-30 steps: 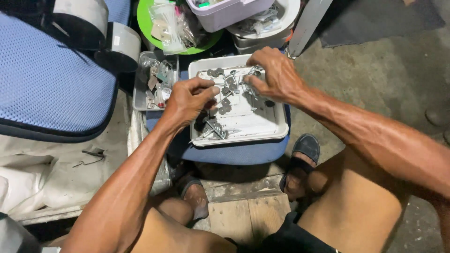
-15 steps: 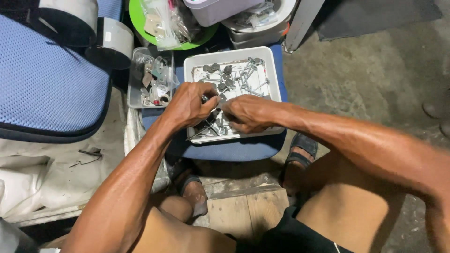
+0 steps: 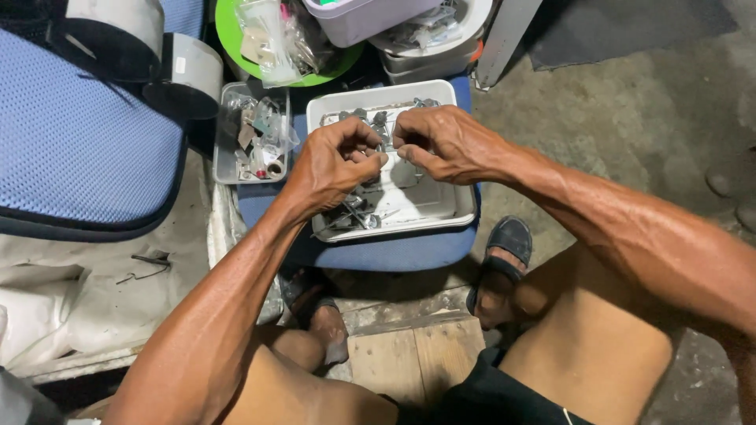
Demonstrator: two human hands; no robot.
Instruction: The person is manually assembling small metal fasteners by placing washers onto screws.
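Head view: a small metal part (image 3: 387, 154) sits pinched between the two hands, held just above the white tray (image 3: 465, 206), probably so anything dropped falls back among the other parts. The left hand (image 3: 335, 161) is curled nearly closed, thumb and forefinger pressed on the part from its side; the right hand (image 3: 445, 142) meets it from the other side with its fingertips drawn together on the same piece (what exactly the piece is cannot be told, it is too small and mostly covered). Inside the tray, more small metal bits (image 3: 354, 214) lie heaped toward its near-left corner. The tray rests on a blue stool seat (image 3: 378, 253). Just left of the tray stands a clear box of odds and ends (image 3: 253, 138); beyond the tray are a green plate with plastic bags (image 3: 276, 39) and a stack of pale containers (image 3: 425, 39). Further left of the tray is a blue mesh chair seat (image 3: 79, 149).
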